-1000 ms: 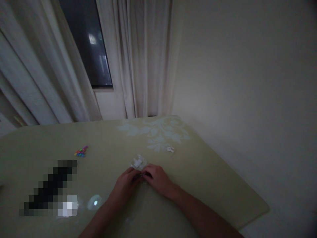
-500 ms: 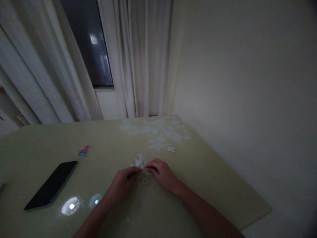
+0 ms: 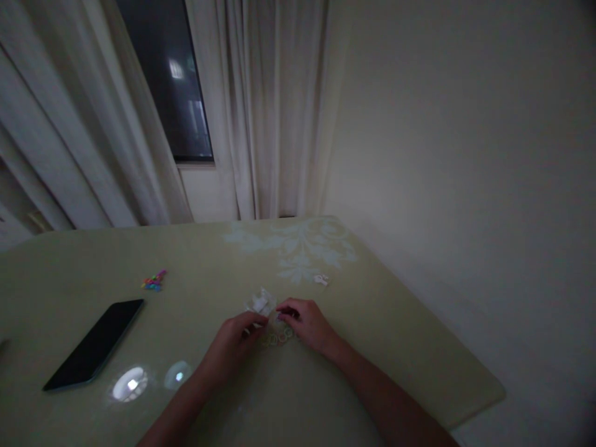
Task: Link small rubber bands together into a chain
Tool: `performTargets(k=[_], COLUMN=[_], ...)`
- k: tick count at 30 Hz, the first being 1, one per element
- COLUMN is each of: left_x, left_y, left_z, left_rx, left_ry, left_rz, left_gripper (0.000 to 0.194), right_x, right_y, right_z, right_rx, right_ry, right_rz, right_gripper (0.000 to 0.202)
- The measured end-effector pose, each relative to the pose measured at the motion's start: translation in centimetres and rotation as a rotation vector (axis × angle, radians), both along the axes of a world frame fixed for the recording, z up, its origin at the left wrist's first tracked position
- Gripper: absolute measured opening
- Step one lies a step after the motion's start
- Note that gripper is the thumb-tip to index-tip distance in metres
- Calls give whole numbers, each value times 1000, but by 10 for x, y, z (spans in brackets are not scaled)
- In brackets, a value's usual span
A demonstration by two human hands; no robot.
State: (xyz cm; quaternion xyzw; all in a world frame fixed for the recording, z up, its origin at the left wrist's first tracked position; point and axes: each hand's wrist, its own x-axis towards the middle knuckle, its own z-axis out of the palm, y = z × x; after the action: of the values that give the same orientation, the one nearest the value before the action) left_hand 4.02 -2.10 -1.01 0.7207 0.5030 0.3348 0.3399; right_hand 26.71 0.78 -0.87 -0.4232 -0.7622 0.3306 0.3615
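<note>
A chain of small pale yellowish rings curves between my hands, low over the table. My left hand pinches at its left end with thumb and forefinger. At the other end my right hand is closed too, its fingertips on a tiny purplish piece that seems joined to the rings. Just beyond the fingertips lies a crumpled clear plastic bag with something white in it. Fine detail at the fingertips is too small and dim to make out.
A dark phone or tablet lies on the table at the left. Behind it is a small heap of bright coloured pieces. Several small white pieces lie beyond my right hand. A wall borders the table on the right.
My hands have drawn slightly apart, the right one moving a little right. The bunched rings have spread into a curved row between them.
</note>
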Motion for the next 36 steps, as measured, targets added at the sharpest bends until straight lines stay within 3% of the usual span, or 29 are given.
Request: performTargets(k=[8, 11, 15, 20, 25, 31, 36], left_x=[7, 11, 13, 7, -4, -19, -22], left_y=[-8, -9, -8, -4, 4, 17, 21], left_z=[-10, -13, -14, -9, -11, -24, -31], left_rx=[273, 290, 278, 304, 327, 371, 382], left_ry=[255, 302, 289, 207, 248, 242, 200], left_rz=[-38, -98, -128, -1, 115, 93, 16], left_gripper=[23, 31, 21, 24, 31, 33, 31], right_x=[9, 10, 14, 34, 48, 29, 13], right_y=[1, 2, 2, 4, 5, 0, -9], right_z=[8, 8, 11, 24, 24, 15, 17], right_rx=[2, -42, -80, -189, -273, -140, -65], right_ry=[-36, -38, -82, -150, -282, -292, -329], right_rz=[54, 41, 99, 125, 186, 138, 188], right_gripper=[15, 14, 18, 24, 54, 45, 30])
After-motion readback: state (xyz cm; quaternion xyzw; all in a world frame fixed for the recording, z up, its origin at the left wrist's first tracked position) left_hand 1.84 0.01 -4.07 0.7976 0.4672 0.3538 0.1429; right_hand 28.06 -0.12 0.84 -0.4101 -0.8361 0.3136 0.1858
